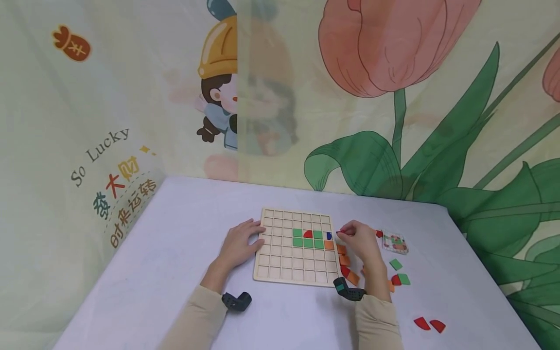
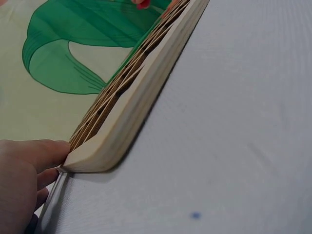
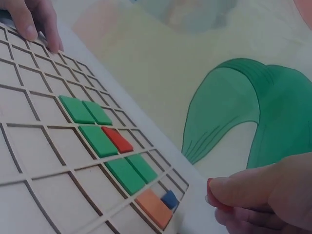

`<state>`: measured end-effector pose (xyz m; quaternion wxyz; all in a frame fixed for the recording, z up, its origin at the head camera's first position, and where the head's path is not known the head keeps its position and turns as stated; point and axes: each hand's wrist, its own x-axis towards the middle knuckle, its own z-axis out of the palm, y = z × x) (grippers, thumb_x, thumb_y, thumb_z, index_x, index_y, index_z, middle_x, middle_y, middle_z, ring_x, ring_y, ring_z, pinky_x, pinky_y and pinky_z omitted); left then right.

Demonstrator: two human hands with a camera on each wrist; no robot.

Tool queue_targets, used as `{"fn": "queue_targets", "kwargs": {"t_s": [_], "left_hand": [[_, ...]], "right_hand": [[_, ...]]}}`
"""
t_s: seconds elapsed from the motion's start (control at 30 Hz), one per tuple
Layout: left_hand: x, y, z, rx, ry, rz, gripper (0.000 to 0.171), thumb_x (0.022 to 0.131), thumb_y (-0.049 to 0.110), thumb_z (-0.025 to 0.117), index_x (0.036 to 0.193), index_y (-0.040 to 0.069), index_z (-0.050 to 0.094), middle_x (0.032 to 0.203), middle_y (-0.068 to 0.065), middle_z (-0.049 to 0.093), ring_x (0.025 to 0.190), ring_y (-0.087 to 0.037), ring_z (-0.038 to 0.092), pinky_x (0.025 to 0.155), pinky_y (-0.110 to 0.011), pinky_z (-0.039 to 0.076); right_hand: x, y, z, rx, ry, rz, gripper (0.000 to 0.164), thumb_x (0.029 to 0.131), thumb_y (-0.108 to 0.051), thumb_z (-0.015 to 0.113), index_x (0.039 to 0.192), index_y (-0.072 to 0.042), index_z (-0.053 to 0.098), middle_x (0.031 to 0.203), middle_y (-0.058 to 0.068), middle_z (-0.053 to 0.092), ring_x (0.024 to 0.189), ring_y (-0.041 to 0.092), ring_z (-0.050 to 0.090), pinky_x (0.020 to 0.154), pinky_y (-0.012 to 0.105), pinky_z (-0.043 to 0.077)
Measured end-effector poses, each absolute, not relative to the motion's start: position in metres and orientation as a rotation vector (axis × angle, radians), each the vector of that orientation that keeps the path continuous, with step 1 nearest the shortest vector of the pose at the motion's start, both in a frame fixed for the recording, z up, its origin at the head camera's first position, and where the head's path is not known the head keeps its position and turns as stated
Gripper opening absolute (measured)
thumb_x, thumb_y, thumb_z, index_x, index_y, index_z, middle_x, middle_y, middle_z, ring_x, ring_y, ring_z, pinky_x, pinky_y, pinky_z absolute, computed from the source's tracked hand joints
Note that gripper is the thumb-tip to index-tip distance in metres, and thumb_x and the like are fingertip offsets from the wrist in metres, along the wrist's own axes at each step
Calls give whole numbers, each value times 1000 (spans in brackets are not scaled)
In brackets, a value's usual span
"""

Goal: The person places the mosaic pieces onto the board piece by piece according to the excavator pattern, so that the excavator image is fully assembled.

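We record: grid board (image 1: 284, 262) on table (image 1: 280, 323); left hand (image 1: 239, 243), fingers extended, touching board's left edge; right hand (image 1: 360, 240) pinching red piece (image 3: 209, 187) just beyond right edge; green tiles (image 1: 308, 243) seated.

- White table (image 1: 183, 228); near its middle, a gridded board (image 1: 275, 263), the clock's centre below.
- 3 o'clock: card (image 1: 395, 247), a red piece (image 1: 378, 234) just beside it.
- 3–4, along the board's edge: orange squares (image 1: 344, 261), a red wedge (image 1: 345, 271).
- Farther out: green square (image 1: 395, 264), then a red-green pair (image 1: 403, 279); an orange bit (image 1: 391, 288), half hidden, shape uncertain.
- 4, well apart: two red quarters (image 1: 438, 326).
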<state>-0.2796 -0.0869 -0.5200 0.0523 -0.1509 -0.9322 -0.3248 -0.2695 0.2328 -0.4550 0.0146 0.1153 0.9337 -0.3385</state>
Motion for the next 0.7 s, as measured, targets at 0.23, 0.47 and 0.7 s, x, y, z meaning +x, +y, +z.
{"fn": "queue_targets", "kwargs": {"t_s": [0.23, 0.47, 0.7], "left_hand": [[-280, -88, -521, -465, -2815, -1002, 36, 89, 32, 62, 123, 18, 63, 140, -1, 53, 139, -24, 37, 112, -51, 29], [-280, -87, -521, -465, -2823, -997, 36, 89, 32, 62, 123, 18, 63, 140, -1, 53, 139, -23, 37, 112, -50, 29], [-280, -87, -521, -461, -2823, -992, 36, 89, 32, 62, 123, 18, 63, 140, -1, 53, 139, -24, 37, 113, -50, 29]], "right_hand": [[-271, 211, -453, 127, 2874, -1012, 29, 91, -13, 62, 121, -12, 63, 104, 10, 66, 89, 22, 59, 75, 30, 57], [-270, 199, -454, 58, 2842, -1040, 14, 89, -12, 65, 103, -9, 64, 95, 7, 65, 89, 20, 59, 75, 30, 56], [-270, 179, -460, -96, 2837, -1052, 8, 82, -13, 74, 85, -12, 67, 76, -1, 65, 71, 13, 57, 63, 24, 48]]}}
